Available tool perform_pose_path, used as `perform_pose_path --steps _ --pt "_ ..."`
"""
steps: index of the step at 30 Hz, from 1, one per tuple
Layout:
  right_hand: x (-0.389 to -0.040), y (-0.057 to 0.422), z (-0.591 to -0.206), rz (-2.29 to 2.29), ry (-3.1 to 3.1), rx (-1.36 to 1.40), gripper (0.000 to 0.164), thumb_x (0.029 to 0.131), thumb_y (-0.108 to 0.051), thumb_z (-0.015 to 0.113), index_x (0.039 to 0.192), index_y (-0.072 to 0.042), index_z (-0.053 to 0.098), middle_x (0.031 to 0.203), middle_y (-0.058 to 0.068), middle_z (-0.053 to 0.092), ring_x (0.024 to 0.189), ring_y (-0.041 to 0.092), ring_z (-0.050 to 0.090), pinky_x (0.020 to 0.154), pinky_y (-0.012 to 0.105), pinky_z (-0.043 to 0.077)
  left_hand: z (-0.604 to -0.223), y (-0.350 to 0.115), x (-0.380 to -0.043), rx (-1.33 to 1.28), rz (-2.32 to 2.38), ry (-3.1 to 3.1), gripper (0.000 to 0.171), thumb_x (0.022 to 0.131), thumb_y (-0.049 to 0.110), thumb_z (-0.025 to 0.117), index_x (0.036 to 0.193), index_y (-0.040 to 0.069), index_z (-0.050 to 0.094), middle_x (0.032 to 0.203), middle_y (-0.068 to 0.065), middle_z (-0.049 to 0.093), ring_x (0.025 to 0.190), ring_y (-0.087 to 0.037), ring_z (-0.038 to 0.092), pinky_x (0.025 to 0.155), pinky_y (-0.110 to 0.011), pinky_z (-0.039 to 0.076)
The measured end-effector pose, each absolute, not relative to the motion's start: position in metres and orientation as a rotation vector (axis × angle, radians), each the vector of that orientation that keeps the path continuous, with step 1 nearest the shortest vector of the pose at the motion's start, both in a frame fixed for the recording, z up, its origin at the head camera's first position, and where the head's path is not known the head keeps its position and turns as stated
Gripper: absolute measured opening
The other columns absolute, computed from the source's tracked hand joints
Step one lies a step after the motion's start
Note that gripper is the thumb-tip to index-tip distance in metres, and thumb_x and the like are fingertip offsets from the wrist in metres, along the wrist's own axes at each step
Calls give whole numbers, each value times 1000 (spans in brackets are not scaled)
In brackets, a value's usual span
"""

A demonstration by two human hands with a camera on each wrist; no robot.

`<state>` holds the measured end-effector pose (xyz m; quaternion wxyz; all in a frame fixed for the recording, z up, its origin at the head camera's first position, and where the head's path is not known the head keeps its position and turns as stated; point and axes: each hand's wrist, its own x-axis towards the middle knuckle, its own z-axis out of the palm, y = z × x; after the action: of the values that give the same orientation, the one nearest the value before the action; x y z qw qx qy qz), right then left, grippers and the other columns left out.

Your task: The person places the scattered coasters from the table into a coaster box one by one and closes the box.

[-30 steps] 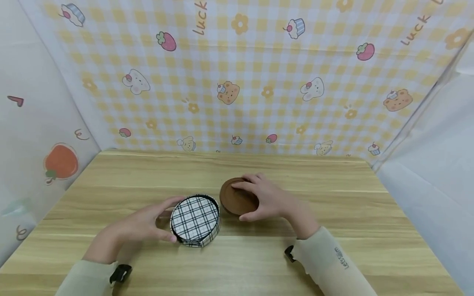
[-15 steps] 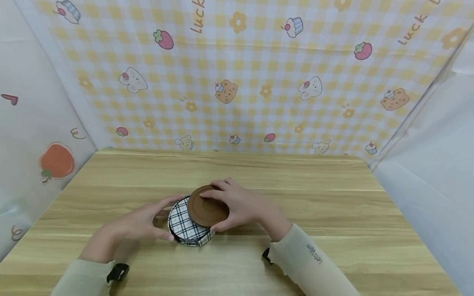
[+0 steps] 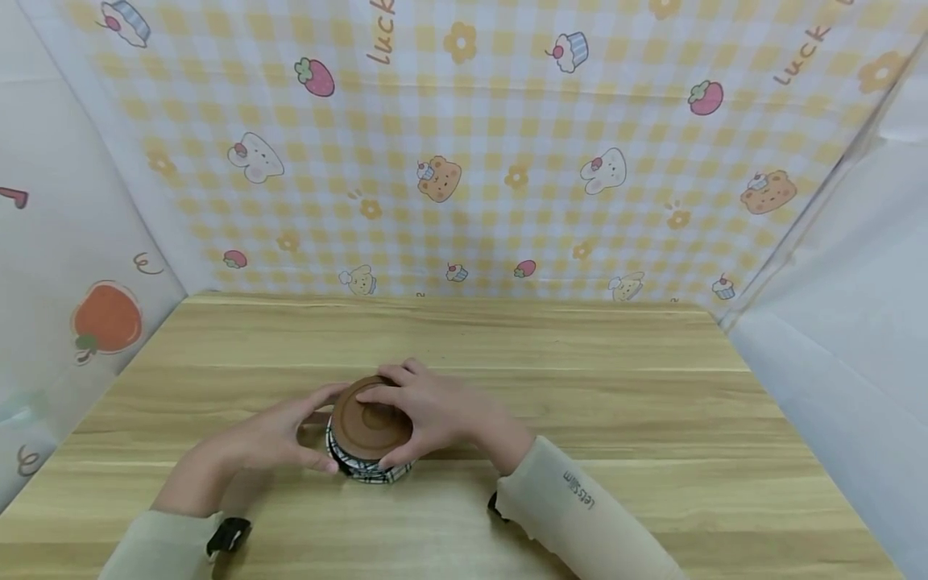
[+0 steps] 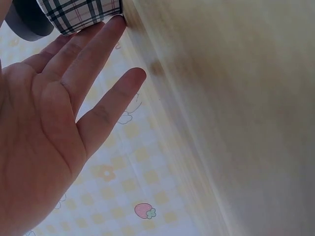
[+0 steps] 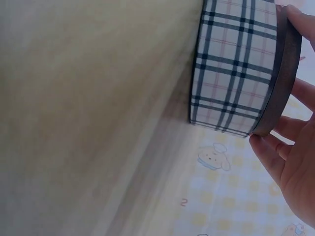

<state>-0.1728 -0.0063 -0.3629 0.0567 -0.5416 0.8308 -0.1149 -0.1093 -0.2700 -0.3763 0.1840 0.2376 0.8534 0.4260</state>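
Note:
A round plaid box [image 3: 362,470] in white and black checks stands on the wooden table, its side wall [image 5: 236,64] large in the right wrist view. A round brown lid [image 3: 362,439] lies over its top, rim [image 5: 283,78] right at the box's upper edge. My right hand [image 3: 438,411] grips the lid from the right, fingers spread over its top and edge. My left hand [image 3: 264,439] holds the box from the left with thumb and fingertips. In the left wrist view, the fingers [image 4: 93,59] reach to the plaid wall, palm apart from it.
The wooden table [image 3: 616,387] extends around the box on all sides. Behind it rises a yellow checked cloth backdrop [image 3: 493,145] with cartoon prints. Pale cloth walls [image 3: 43,242] flank both sides. A black strap [image 3: 228,536] sits at the left sleeve.
My right hand has carried the brown lid leftward from beside the box to over its top, hiding the checked surface there. The left hand stays at the box's left side.

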Motion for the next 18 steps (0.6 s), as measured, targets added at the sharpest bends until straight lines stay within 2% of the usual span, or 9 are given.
perform_pose_path --steps 3,8,10,16,18 --pt "-173 -9 -365 -319 2520 -1656 85 79 -63 73 150 -28 43 156 8 38 130 21 41 104 31 50 -376 -270 -109 677 1198 2411 98 81 33 81 156 8 23 156 -25 35 134 -54 43 107 -62 42" --pt "-172 -13 -369 -292 2521 -1682 85 79 -63 73 150 -27 43 156 8 38 129 20 42 104 31 50 -377 -271 -109 676 1170 2432 98 81 35 81 156 8 24 155 -23 38 134 -50 47 108 -43 48" --pt "-172 -14 -369 -278 2525 -1688 85 79 -63 73 150 -27 44 156 7 38 128 20 42 104 30 50 -378 -271 -109 659 1166 2437 98 80 36 81 156 9 25 155 -21 39 134 -48 47 108 -41 47" --pt "-171 -14 -369 -268 2528 -1660 84 79 -64 72 150 -27 45 158 9 37 131 21 40 107 32 48 -377 -270 -110 659 1216 2391 97 81 31 81 156 7 23 156 -26 35 134 -54 44 105 -64 43" --pt "-170 -13 -369 -269 2523 -1643 85 79 -65 71 150 -28 44 159 10 35 133 21 39 108 34 48 -377 -270 -110 668 1226 2378 97 81 29 81 156 5 23 156 -28 33 133 -56 43 104 -66 42"
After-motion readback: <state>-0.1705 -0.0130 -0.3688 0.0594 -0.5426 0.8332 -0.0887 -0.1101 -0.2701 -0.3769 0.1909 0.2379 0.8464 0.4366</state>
